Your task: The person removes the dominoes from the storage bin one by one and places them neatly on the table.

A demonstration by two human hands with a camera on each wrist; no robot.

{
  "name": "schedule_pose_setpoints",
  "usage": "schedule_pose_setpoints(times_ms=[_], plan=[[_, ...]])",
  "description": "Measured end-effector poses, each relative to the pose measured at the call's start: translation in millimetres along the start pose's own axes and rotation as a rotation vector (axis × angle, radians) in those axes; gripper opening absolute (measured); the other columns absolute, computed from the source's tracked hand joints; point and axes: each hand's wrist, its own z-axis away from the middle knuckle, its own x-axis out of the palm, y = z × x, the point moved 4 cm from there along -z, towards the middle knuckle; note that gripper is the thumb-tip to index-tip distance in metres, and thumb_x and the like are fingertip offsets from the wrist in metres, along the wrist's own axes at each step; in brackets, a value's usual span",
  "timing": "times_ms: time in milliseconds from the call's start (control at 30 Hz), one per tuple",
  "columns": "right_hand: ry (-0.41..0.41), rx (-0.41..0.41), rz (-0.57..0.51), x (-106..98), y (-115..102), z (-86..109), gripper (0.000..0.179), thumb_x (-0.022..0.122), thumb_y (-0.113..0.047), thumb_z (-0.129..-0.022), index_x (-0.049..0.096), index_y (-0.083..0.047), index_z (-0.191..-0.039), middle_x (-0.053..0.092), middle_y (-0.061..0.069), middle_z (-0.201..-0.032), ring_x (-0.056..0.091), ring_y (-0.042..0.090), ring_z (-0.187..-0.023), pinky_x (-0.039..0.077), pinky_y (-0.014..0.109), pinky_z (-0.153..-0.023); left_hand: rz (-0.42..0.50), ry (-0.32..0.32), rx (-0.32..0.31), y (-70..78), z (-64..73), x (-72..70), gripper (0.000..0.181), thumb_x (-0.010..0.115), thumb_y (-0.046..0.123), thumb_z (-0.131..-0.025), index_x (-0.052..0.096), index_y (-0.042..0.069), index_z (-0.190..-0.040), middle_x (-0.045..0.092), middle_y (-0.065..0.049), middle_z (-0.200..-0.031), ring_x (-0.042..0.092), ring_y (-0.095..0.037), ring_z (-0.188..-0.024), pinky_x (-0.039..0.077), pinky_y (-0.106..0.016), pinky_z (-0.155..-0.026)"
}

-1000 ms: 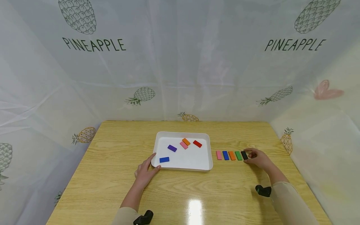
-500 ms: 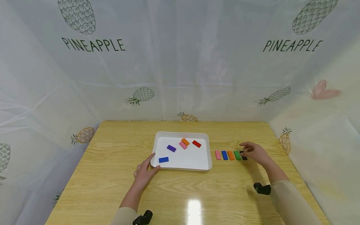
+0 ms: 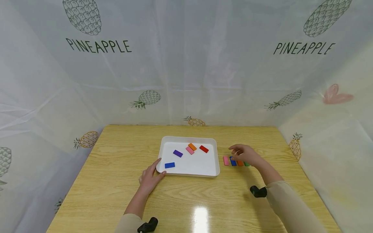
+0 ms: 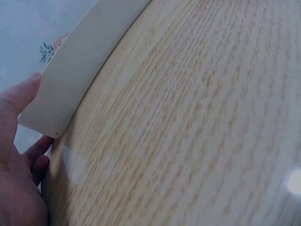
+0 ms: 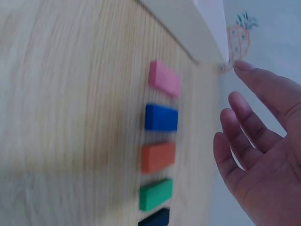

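My left hand [image 3: 150,180] grips the front left corner of a shallow white tray [image 3: 217,166]; in the left wrist view its thumb [image 4: 28,92] lies against the tray's wall. Over the row of blocks right of the tray hovers my right hand [image 3: 244,154], fingers loosely bent and holding nothing. The right wrist view shows that row: a pink block [image 5: 164,78], a blue block [image 5: 161,118], an orange block [image 5: 158,157], a green block [image 5: 156,195] and a black block [image 5: 155,218]. In the head view the hand and wrist hide the black block and partly cover others.
Inside the tray lie a second blue block [image 3: 170,165], a purple block [image 3: 178,153], a second pink block [image 3: 190,150] touching a second orange block [image 3: 192,146], and a red block [image 3: 204,149]. A printed curtain [image 3: 186,64] surrounds the wooden table [image 3: 131,142].
My right hand has let go of the black block at the row's right end, lifted, and moved left over the row. The left hand stays on the tray corner.
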Motion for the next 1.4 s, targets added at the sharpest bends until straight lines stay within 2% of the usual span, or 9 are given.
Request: schedule_pose_setpoints(times_ms=[167,333,767,1000,1233,1400], plan=[[-0.019,-0.032,0.030,10,-14,-12.5,0.039,0.071,-0.008,-0.089,0.060,0.005,-0.124,0.061,0.013,-0.101,0.058,0.027,-0.092,0.050,0.037,-0.076,-0.004,0.003,0.006,0.3,-0.2,-1.1,0.067,0.070,0.042,-0.088,0.043,0.027,-0.148,0.041,-0.017,-0.148,0.033,-0.041,-0.127,0.016,-0.060,-0.095],[-0.057,-0.063,0.007,24,-26,-21.5,0.040,0.072,-0.006,-0.088,0.060,0.006,-0.124,0.062,0.013,-0.101,0.058,0.027,-0.092,0.050,0.039,-0.078,-0.001,0.017,0.010,-0.6,-0.7,-1.4,0.068,0.070,0.043,-0.088,0.043,0.027,-0.148,0.042,-0.016,-0.148,0.033,-0.040,-0.127,0.016,-0.059,-0.095],[-0.078,-0.049,-0.018,51,-37,-50.1,0.042,0.074,-0.004,-0.085,0.061,0.001,-0.125,0.061,0.018,-0.108,0.056,0.023,-0.092,0.050,0.036,-0.078,0.008,0.013,0.007,3.0,1.2,-2.2,0.066,0.070,0.041,-0.088,0.045,0.024,-0.147,0.042,-0.017,-0.148,0.034,-0.040,-0.126,0.016,-0.058,-0.093],[-0.082,-0.045,-0.023,62,-45,-59.3,0.045,0.075,-0.002,-0.084,0.059,0.003,-0.126,0.060,0.020,-0.116,0.057,0.031,-0.102,0.049,0.041,-0.086,0.009,0.013,0.000,4.2,2.5,-2.5,0.066,0.070,0.041,-0.088,0.044,0.025,-0.148,0.041,-0.017,-0.149,0.032,-0.041,-0.128,0.015,-0.059,-0.095],[-0.082,-0.017,-0.039,70,-44,-72.9,0.048,0.076,-0.001,-0.083,0.059,0.002,-0.127,0.059,0.017,-0.124,0.056,0.033,-0.110,0.048,0.042,-0.093,0.010,0.016,-0.006,2.5,2.4,-2.8,0.067,0.070,0.043,-0.088,0.044,0.026,-0.148,0.041,-0.016,-0.149,0.032,-0.041,-0.128,0.015,-0.059,-0.095],[-0.094,0.023,-0.095,76,-45,-77.8,0.054,0.076,0.000,-0.082,0.055,0.001,-0.132,0.054,0.017,-0.134,0.051,0.035,-0.121,0.043,0.045,-0.100,0.019,0.018,-0.001,2.4,2.5,-2.0,0.067,0.071,0.043,-0.088,0.044,0.027,-0.147,0.041,-0.014,-0.149,0.033,-0.040,-0.128,0.014,-0.059,-0.096]])
